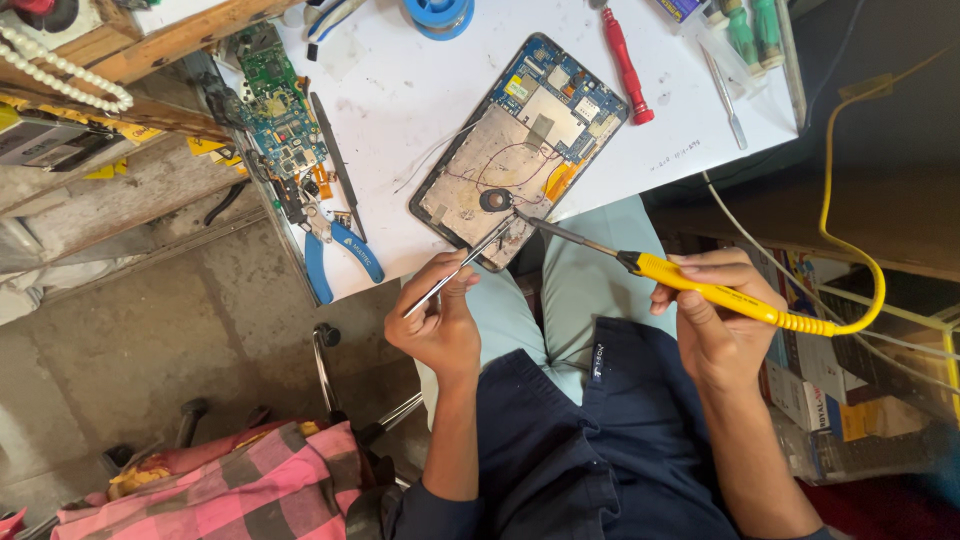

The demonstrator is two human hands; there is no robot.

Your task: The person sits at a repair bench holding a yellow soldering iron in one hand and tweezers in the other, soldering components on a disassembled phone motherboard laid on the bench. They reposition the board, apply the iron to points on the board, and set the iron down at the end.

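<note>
On the white desk [400, 90], blue-handled pliers [335, 255] lie beside a loose green circuit board [275, 100]. The left hand [440, 315] pinches metal tweezers [460, 268] in a narrow grip, tips at the lower edge of the opened tablet [520, 150]. The right hand [715, 310] wraps the yellow soldering iron [700, 285], tip touching the same spot. A slip could scorch the thin wires or bridge nearby contacts; the yellow cord tugging could cause it. Both wrists hover unsupported above the lap.

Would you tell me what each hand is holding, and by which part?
The right hand holds the yellow soldering iron by its handle; the left hand pinches metal tweezers near their rear end.
</note>
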